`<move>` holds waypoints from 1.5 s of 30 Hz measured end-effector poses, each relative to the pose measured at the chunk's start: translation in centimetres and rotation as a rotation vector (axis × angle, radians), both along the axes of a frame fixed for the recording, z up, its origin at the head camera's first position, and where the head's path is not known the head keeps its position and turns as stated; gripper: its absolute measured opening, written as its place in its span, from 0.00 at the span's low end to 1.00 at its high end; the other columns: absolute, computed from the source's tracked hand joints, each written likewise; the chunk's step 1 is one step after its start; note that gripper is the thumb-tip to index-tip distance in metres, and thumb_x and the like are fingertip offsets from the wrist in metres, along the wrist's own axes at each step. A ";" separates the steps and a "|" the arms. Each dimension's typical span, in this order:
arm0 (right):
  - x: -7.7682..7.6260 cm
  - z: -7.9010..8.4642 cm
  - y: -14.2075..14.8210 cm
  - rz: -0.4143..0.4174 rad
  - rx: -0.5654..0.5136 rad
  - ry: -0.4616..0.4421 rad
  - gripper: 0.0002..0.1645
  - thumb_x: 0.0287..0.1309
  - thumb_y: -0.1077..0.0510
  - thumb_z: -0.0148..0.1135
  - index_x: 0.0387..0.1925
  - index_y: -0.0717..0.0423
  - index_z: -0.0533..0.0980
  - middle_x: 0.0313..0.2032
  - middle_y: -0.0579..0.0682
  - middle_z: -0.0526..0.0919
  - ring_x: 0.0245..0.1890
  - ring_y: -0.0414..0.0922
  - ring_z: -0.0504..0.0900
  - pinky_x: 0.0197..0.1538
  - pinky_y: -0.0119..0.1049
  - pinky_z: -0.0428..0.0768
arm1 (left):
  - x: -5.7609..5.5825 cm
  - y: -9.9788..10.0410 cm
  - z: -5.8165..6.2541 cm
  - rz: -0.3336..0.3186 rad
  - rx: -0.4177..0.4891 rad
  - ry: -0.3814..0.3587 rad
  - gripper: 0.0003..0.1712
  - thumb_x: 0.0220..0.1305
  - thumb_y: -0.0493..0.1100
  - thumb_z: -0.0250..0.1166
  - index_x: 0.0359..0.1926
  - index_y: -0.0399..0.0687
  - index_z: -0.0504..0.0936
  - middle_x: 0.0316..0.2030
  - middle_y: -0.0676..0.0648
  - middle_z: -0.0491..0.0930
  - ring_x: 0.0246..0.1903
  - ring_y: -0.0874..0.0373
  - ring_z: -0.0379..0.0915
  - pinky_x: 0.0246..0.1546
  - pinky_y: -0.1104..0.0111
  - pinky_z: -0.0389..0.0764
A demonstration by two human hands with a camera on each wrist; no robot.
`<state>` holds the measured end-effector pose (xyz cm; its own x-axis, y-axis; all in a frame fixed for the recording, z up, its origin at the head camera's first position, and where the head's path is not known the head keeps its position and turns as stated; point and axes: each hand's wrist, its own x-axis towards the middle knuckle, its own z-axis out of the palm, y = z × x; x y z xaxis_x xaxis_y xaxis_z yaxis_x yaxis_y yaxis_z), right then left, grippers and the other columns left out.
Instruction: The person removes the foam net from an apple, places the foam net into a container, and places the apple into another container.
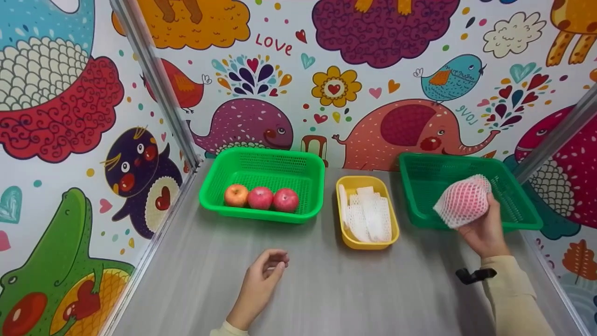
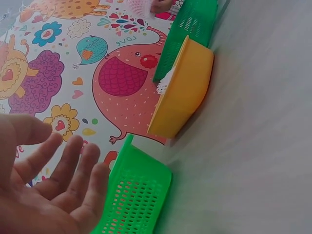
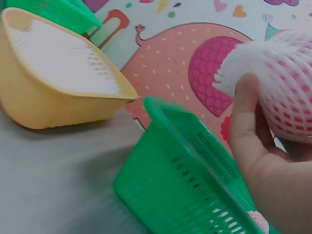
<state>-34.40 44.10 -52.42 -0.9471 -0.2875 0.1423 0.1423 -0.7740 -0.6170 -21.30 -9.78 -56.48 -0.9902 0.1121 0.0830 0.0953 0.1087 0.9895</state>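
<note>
My right hand grips an apple in a white foam net, held above the dark green basket on the right. In the right wrist view the thumb presses the bunched end of the net. My left hand hovers over the table at the lower middle, fingers loosely bent and holding nothing. Three bare apples sit in a row inside the bright green basket on the left. Between the baskets, a yellow tray holds several flat white foam nets.
A grey table carries the containers along its back edge. Printed cartoon panels close off the back and sides, with metal posts at the corners. Something pink and netted shows at the dark green basket's edge.
</note>
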 end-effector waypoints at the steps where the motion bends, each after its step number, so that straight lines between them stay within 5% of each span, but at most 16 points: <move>1: 0.3 -0.2 -0.3 0.044 -0.022 0.039 0.33 0.78 0.36 0.33 0.75 0.43 0.59 0.65 0.55 0.71 0.65 0.53 0.71 0.65 0.56 0.69 | 0.0 0.0 0.0 -0.001 -0.002 -0.002 0.16 0.75 0.45 0.59 0.58 0.44 0.76 0.50 0.46 0.79 0.53 0.51 0.77 0.52 0.66 0.78; 6: 1.9 -1.0 -2.5 0.313 -0.144 0.212 0.42 0.76 0.34 0.18 0.75 0.56 0.56 0.67 0.60 0.68 0.68 0.54 0.68 0.68 0.52 0.65 | 0.2 0.2 0.2 -0.012 -0.002 -0.009 0.16 0.75 0.47 0.60 0.58 0.46 0.77 0.50 0.47 0.79 0.52 0.54 0.77 0.52 0.65 0.78; 11: 4.0 -1.3 -5.1 0.416 -0.082 0.179 0.42 0.76 0.36 0.21 0.74 0.58 0.59 0.70 0.61 0.65 0.69 0.57 0.66 0.70 0.57 0.59 | 0.5 0.4 0.1 -0.017 0.004 0.010 0.16 0.74 0.47 0.60 0.57 0.46 0.77 0.49 0.46 0.80 0.52 0.53 0.77 0.52 0.64 0.79; 16: 5.4 -1.7 -8.3 0.505 0.051 0.106 0.40 0.76 0.35 0.35 0.76 0.55 0.58 0.69 0.57 0.67 0.67 0.58 0.69 0.67 0.67 0.53 | 0.7 1.0 -0.1 -0.031 0.024 0.018 0.15 0.74 0.46 0.60 0.56 0.45 0.77 0.49 0.46 0.80 0.52 0.50 0.77 0.51 0.64 0.79; 22: 7.1 -3.9 -12.1 0.568 0.334 0.111 0.39 0.77 0.37 0.35 0.74 0.60 0.60 0.67 0.55 0.69 0.62 0.52 0.72 0.65 0.54 0.69 | 1.2 2.3 -0.2 -0.063 0.019 0.010 0.14 0.74 0.47 0.60 0.55 0.47 0.78 0.48 0.47 0.80 0.51 0.52 0.78 0.51 0.63 0.79; 26: 7.8 -5.8 -14.5 0.613 0.584 0.106 0.36 0.79 0.42 0.31 0.73 0.64 0.61 0.69 0.60 0.65 0.63 0.52 0.70 0.64 0.50 0.71 | 1.5 3.2 -0.1 -0.090 -0.002 0.000 0.13 0.74 0.49 0.61 0.54 0.52 0.79 0.47 0.50 0.81 0.51 0.53 0.78 0.50 0.62 0.80; 31: 8.0 -7.4 -16.7 0.726 0.742 0.074 0.32 0.78 0.47 0.37 0.71 0.62 0.64 0.67 0.67 0.65 0.61 0.53 0.72 0.61 0.48 0.74 | 2.0 3.6 -0.2 -0.108 -0.022 0.029 0.13 0.75 0.48 0.60 0.56 0.52 0.79 0.48 0.51 0.80 0.50 0.54 0.78 0.50 0.59 0.80; 40: 8.6 -7.3 -20.5 0.549 1.284 0.311 0.22 0.74 0.39 0.49 0.60 0.38 0.76 0.56 0.45 0.79 0.56 0.48 0.75 0.57 0.48 0.73 | 2.3 4.2 -0.6 -0.118 -0.032 -0.009 0.11 0.74 0.48 0.61 0.53 0.54 0.80 0.46 0.53 0.81 0.50 0.50 0.79 0.48 0.62 0.80; 45: 9.5 -7.0 -22.2 0.503 1.427 0.385 0.22 0.72 0.35 0.49 0.58 0.37 0.76 0.49 0.40 0.81 0.49 0.43 0.78 0.51 0.45 0.77 | 2.7 5.7 -0.7 -0.156 -0.042 -0.047 0.09 0.73 0.48 0.62 0.51 0.57 0.81 0.45 0.54 0.82 0.49 0.55 0.79 0.48 0.63 0.80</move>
